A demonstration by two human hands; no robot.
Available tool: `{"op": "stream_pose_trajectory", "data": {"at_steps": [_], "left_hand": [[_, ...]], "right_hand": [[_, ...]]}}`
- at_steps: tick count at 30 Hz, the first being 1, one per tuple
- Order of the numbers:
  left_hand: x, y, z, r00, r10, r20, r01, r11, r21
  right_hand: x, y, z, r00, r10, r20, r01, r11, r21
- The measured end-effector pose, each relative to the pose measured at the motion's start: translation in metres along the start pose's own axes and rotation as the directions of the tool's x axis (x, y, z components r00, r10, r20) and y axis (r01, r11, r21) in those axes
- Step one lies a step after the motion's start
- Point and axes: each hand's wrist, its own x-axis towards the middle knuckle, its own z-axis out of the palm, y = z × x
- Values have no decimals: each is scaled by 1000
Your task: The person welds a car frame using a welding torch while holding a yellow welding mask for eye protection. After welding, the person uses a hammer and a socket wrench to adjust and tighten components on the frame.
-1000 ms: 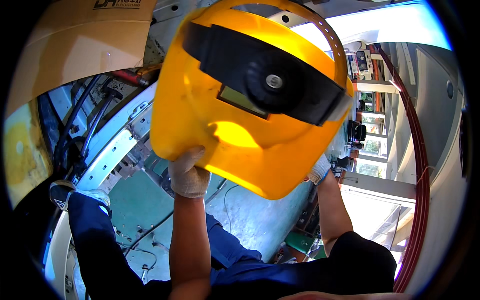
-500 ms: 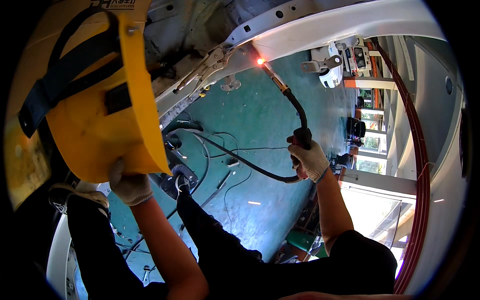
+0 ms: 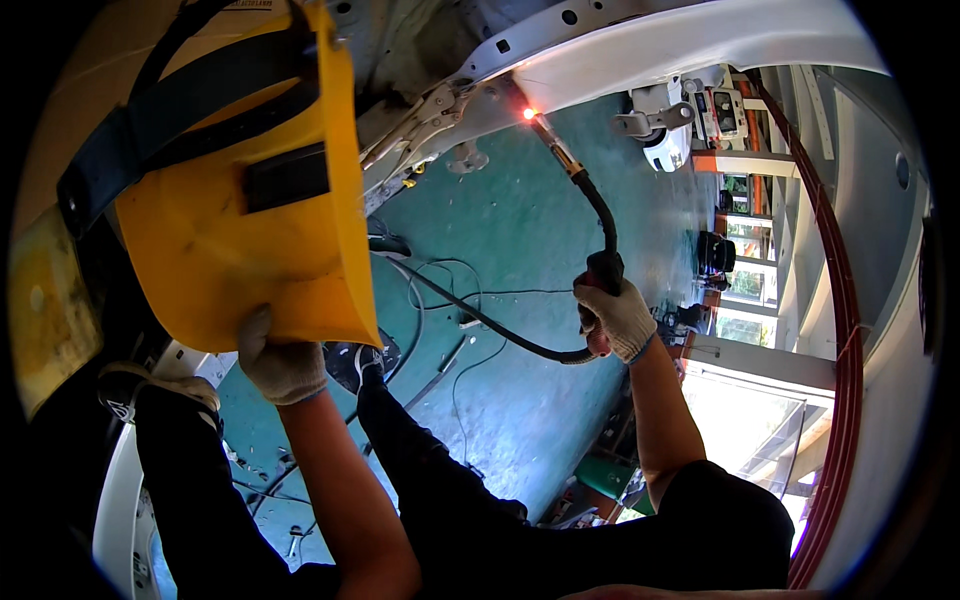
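A yellow welding mask with a dark window and black head straps is gripped at its lower edge by my gloved left hand. Closed round the handle of a welding torch is my gloved right hand. The torch's metal nozzle points up and left, its tip glowing orange-red just below a white metal car body panel. Locking pliers clamp the panel's edge left of the glow. Part of the pliers hides behind the mask.
The torch's black cable loops across the green floor. Another clamp juts from the panel at right. Brown cardboard lies at upper left. My shoes stand below, and a white vehicle shows in the background.
My left hand has moved the mask rightward, and it now covers more of the pliers and floor. The torch tip has shifted slightly right and up, still glowing.
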Motion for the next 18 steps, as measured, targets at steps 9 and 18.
{"op": "stream_pose_trajectory", "data": {"at_steps": [9,18], "left_hand": [[-4,-3,8,998,46,30,-49,992,113],[-6,-5,11,998,9,59,-12,999,48]], "right_hand": [[-2,0,3,1000,-2,-6,2,1000,11],[-3,-1,1,1000,10,-3,-10,1000,13]]}}
